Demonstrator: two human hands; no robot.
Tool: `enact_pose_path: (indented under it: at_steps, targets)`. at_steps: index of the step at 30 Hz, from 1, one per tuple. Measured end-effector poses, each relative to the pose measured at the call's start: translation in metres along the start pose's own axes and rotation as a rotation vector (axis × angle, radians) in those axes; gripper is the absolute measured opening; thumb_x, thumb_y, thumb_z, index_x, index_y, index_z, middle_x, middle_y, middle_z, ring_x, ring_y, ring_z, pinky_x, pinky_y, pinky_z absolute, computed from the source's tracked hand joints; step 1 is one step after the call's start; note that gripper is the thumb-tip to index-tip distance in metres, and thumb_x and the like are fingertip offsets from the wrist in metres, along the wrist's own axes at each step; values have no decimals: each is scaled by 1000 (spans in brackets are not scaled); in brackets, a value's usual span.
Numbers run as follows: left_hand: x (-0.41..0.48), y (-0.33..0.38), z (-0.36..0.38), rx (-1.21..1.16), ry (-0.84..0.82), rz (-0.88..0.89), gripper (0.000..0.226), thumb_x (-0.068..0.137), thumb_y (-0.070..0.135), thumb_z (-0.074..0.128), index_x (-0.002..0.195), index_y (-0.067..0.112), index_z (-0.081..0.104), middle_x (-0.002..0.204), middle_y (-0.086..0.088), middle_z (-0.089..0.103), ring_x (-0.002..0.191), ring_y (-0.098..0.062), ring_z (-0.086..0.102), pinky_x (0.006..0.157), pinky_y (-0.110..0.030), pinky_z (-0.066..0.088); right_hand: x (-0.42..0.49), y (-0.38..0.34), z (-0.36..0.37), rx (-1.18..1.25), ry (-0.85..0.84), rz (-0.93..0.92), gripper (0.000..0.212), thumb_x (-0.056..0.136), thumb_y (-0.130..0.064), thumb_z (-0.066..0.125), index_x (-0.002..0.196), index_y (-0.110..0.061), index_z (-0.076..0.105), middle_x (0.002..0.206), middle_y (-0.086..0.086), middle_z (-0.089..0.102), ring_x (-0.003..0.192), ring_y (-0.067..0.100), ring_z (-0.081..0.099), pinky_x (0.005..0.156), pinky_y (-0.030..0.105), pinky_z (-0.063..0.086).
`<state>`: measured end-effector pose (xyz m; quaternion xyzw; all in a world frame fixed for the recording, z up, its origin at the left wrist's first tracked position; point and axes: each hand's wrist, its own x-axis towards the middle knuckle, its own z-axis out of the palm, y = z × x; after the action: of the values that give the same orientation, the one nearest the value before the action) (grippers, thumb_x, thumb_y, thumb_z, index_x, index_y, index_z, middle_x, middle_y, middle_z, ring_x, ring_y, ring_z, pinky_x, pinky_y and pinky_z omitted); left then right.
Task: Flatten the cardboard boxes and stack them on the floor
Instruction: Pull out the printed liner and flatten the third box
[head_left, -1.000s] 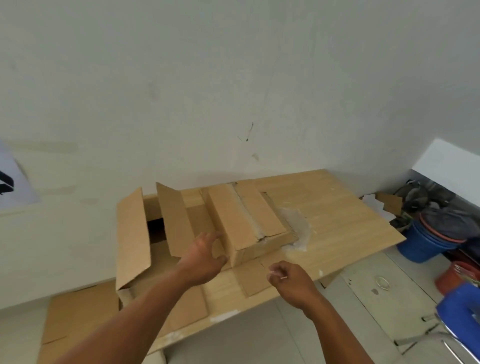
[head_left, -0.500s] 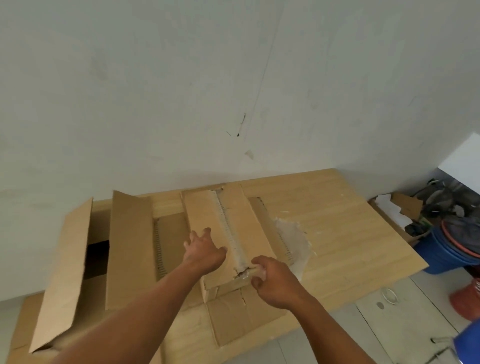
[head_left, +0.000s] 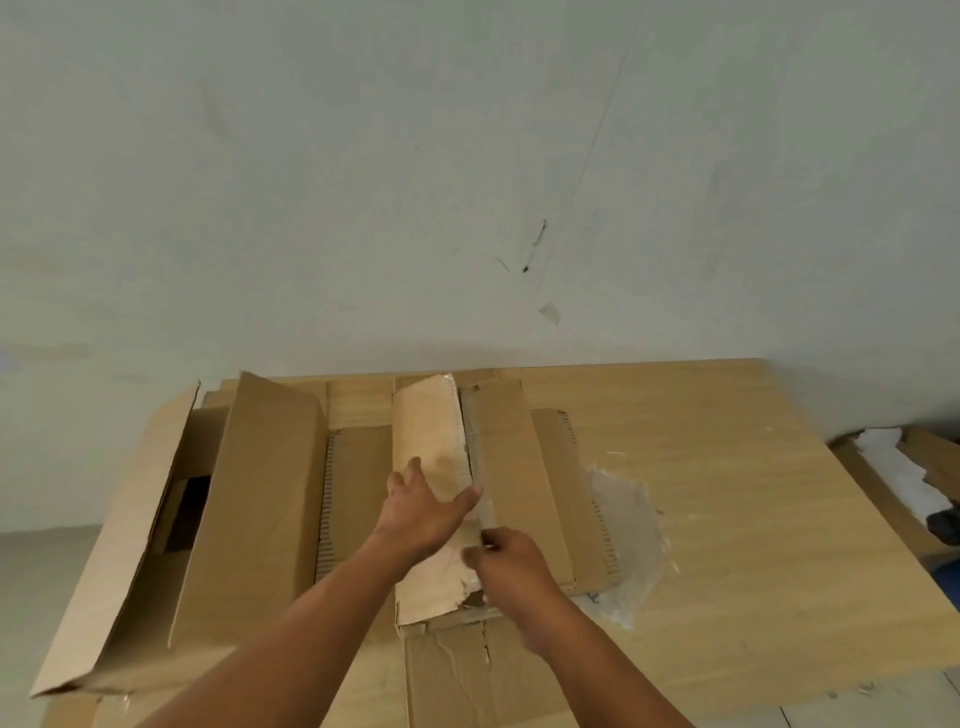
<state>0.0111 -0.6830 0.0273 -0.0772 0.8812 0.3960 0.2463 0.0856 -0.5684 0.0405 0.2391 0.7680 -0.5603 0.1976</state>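
Two boxes (head_left: 260, 493) (head_left: 501, 467); left hand (head_left: 421, 514) flat on one, fingers (head_left: 411, 475) spread; right hand (head_left: 511, 566) pinches tape (head_left: 484, 514).

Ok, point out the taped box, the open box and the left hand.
taped box (head_left: 498, 467), head view, right top flap.
open box (head_left: 260, 493), head view, raised inner flap.
left hand (head_left: 421, 512), head view, back of hand.

Scuffed pale wall (head_left: 467, 156), light wooden table (head_left: 753, 519), tiled floor (head_left: 883, 701)
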Motion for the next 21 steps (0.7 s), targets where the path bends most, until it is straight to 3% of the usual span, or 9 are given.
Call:
enact_pose_path:
  at_steps: [3, 5, 7, 10, 13, 15, 18, 21]
  targets:
    - [-1, 5, -3, -63, 33, -32, 102, 79, 60, 70, 156, 17, 17, 152, -13, 33, 136, -33, 41, 105, -43, 42, -4, -11, 5, -138, -170, -161, 20, 93, -26, 49, 100, -22, 67, 91, 2, 72, 72, 11, 61, 63, 28, 46]
    - [-2, 5, -8, -89, 45, -62, 85, 85, 30, 68, 154, 21, 20, 148, -12, 38, 127, -28, 46, 105, -42, 45, 1, -12, 3, -308, -242, -271, 24, 92, -25, 43, 101, -20, 64, 94, 6, 67, 75, 13, 56, 68, 33, 43]
    - [-4, 4, -12, -110, 33, -93, 84, 82, 5, 52, 155, 25, 17, 152, -12, 37, 127, -28, 45, 105, -43, 46, 14, -11, -6, -556, -274, -403, 34, 95, -24, 37, 116, -22, 63, 108, 7, 58, 93, 18, 54, 82, 34, 44]
    - [-8, 5, -16, -110, 56, -118, 85, 84, -3, 40, 158, 27, 12, 157, -11, 34, 137, -32, 41, 109, -44, 43, 38, -6, -24, -1090, -248, -583, 47, 94, -31, 35, 135, -23, 57, 138, 11, 44, 125, 33, 40, 103, 42, 38]
    - [-9, 4, -13, -123, 91, -121, 83, 85, -3, 37, 158, 29, 13, 158, -9, 34, 140, -31, 38, 112, -44, 40, 57, 1, -35, -1494, -320, -673, 50, 93, -37, 41, 132, -14, 60, 162, 12, 17, 149, 37, 11, 119, 52, 13]
    - [-9, 3, -12, -140, 102, -127, 83, 85, -3, 38, 158, 30, 14, 158, -9, 35, 140, -30, 38, 113, -45, 39, 63, 1, -40, -1621, -343, -714, 51, 96, -39, 39, 136, -13, 57, 166, 11, 6, 153, 34, -4, 121, 56, -6]
    - [-9, 1, -13, -151, 111, -132, 83, 83, -2, 39, 157, 29, 18, 155, -8, 39, 138, -29, 41, 112, -44, 40, 58, -9, -55, -1549, -245, -805, 43, 99, -35, 40, 128, -14, 63, 162, 15, 22, 153, 32, 3, 120, 57, -11]
    - [-8, -1, -13, -169, 111, -142, 86, 83, -5, 42, 157, 30, 19, 156, -7, 38, 140, -28, 38, 114, -44, 38, 47, -25, -85, -1397, -29, -831, 24, 96, -26, 51, 103, -16, 71, 139, 10, 55, 146, 29, 30, 122, 59, -1]
